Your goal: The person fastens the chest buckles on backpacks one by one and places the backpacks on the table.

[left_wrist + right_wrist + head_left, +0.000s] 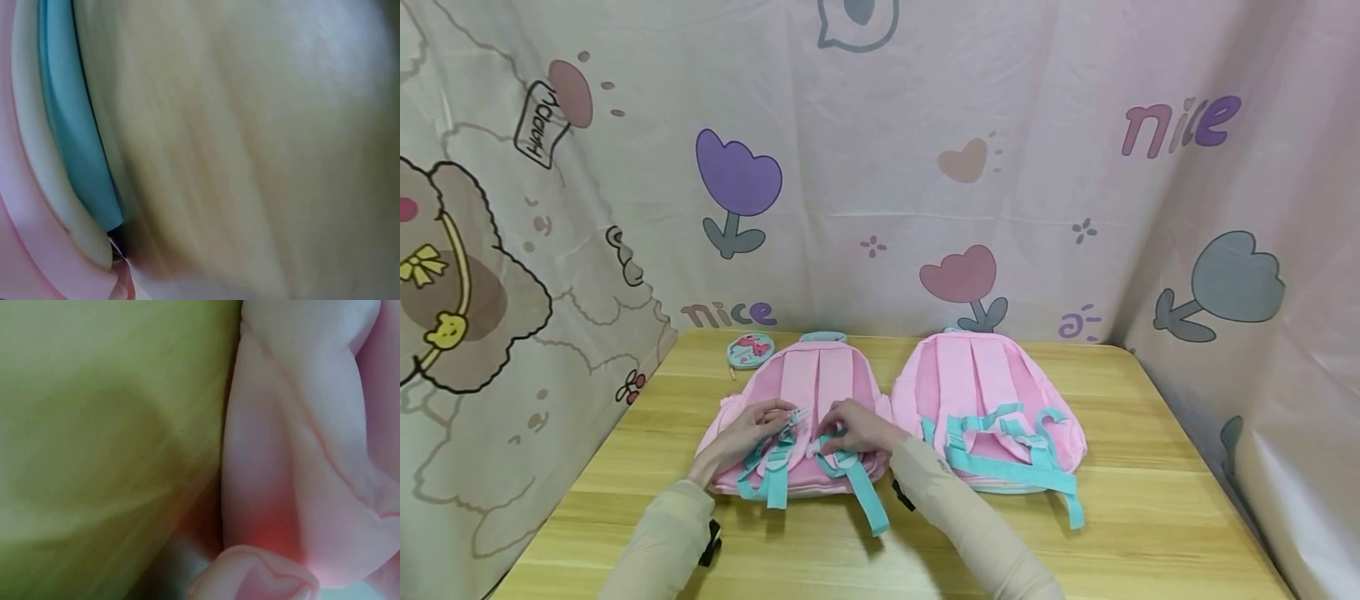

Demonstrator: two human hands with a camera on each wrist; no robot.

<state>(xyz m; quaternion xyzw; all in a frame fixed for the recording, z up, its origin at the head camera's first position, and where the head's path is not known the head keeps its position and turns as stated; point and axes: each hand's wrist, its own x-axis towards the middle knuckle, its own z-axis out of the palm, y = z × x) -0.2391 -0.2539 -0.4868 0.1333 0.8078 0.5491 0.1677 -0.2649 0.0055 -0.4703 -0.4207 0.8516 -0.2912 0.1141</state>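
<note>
Two pink backpacks lie side by side with their shoulder straps facing up. My left hand (747, 432) pinches the end of a turquoise strap with a small pale piece, perhaps a buckle, on the left backpack (763, 382). On that same bag, my right hand (863, 427) pinches the other turquoise strap (867, 498) near its adjuster. The left turquoise strap (777, 485) hangs down over the bag's lower edge. Pink fabric (262, 450) fills the right side of the right wrist view. In the left wrist view, turquoise trim (72, 131) borders pink fabric. Neither wrist view shows fingers clearly.
The right backpack (916, 382) lies close beside the left one, its turquoise straps (1011, 468) loosely crossed. A small round turquoise pouch (751, 351) sits at the back left of the wooden table (1150, 500). Behind hangs a printed curtain (865, 150).
</note>
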